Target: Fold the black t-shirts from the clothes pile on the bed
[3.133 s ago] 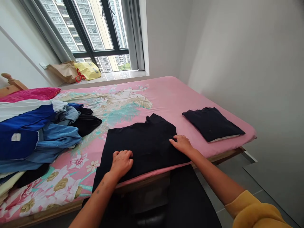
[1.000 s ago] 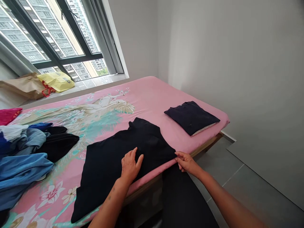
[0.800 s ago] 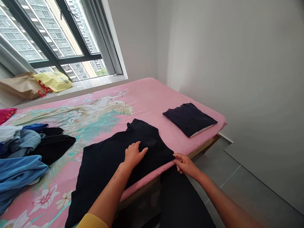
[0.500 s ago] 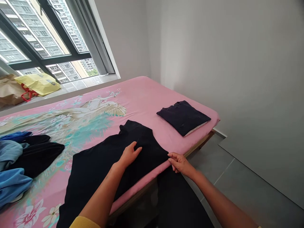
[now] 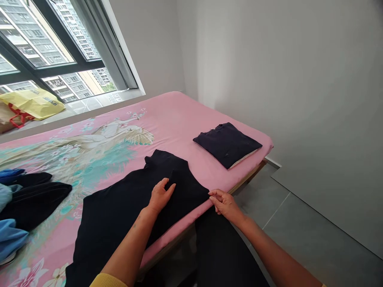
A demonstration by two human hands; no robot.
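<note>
A black shirt (image 5: 110, 211) lies spread over the near edge of the bed, its upper end pointing away from me. My left hand (image 5: 160, 197) is closed on the middle of the shirt, where a small ridge of cloth stands up by the fingertips. At the bed's edge, my right hand (image 5: 225, 204) pinches the shirt's right corner between thumb and fingers. Farther off to the right rests a folded dark navy garment (image 5: 228, 145), flat, with a pale strip showing under its front edge.
Pink patterned sheet (image 5: 170, 119) covers the bed. A pile of blue and black clothes (image 5: 38, 199) is at the left. On the windowsill sits a yellow bag (image 5: 36, 103) with red handles. Grey wall (image 5: 269, 71) and tiled floor (image 5: 299, 227) border the right side.
The view has turned slightly, so everything sits a little farther left. My left hand has lifted a small ridge of the shirt; my right hand keeps its pinch on the corner.
</note>
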